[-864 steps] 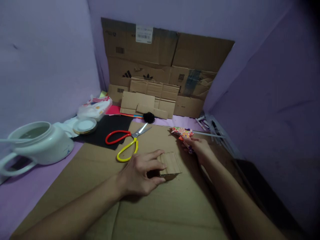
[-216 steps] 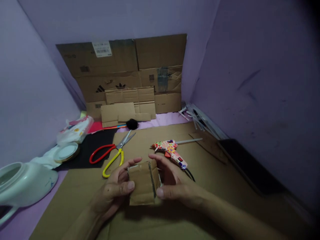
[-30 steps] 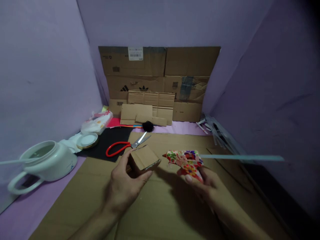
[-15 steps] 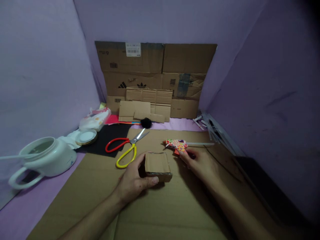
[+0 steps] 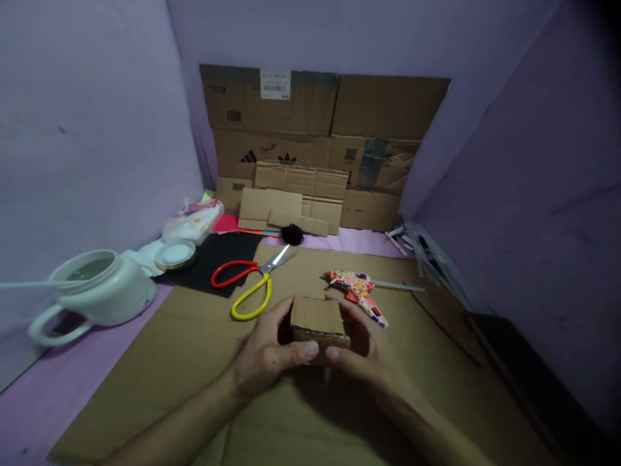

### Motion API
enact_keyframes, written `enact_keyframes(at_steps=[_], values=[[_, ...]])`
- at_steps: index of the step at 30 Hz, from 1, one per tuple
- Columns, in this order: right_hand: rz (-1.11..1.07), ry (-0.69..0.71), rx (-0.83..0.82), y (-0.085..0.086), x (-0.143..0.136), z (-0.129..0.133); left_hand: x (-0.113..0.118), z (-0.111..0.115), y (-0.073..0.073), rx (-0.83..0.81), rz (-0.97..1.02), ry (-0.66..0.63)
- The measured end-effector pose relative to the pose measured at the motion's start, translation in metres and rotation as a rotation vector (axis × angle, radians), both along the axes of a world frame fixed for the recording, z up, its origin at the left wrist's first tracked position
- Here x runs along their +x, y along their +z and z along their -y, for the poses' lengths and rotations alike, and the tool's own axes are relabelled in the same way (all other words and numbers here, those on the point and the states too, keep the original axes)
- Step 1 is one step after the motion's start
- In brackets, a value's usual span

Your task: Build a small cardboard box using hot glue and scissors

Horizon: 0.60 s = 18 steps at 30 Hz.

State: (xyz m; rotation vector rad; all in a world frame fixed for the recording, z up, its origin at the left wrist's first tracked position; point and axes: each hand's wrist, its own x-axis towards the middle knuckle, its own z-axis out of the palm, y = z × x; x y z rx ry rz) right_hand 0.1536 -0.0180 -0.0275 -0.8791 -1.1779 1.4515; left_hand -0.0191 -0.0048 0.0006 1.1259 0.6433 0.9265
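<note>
A small cardboard box (image 5: 317, 316) is between my two hands, its flat top facing up and a corrugated edge showing along the front. My left hand (image 5: 269, 353) grips its left side, thumb on the front face. On the right side, my right hand (image 5: 365, 353) closes round it with the thumb at the front corner. Just beyond my right hand lies a flower-patterned glue gun (image 5: 353, 285), a glue stick poking from its back. Scissors (image 5: 257, 278) with one red and one yellow handle lie slightly spread, beyond my left hand.
A cardboard sheet (image 5: 160, 388) covers the work surface. At left stand a white pot (image 5: 116, 291) and a round lid (image 5: 175, 254) on black paper (image 5: 218, 278). Black yarn (image 5: 292, 234) and cardboard pieces (image 5: 272, 206) sit at the back. Clear sticks (image 5: 427, 249) lie at right.
My right hand has let go of the glue gun, which now lies on the cardboard, and has come left to grip the box. My left hand still holds the box. The view has shifted slightly.
</note>
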Motion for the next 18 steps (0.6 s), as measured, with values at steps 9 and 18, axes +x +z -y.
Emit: enact_keyframes(at_steps=[9, 18], values=[[0.187, -0.096, 0.073, 0.0055, -0.0023, -0.0018, -0.001, 0.0044, 0.001, 0.088, -0.086, 0.062], [0.203, -0.144, 0.091, -0.0013, -0.004, 0.0008, -0.0013, 0.0065, 0.0027, 0.066, -0.134, 0.119]])
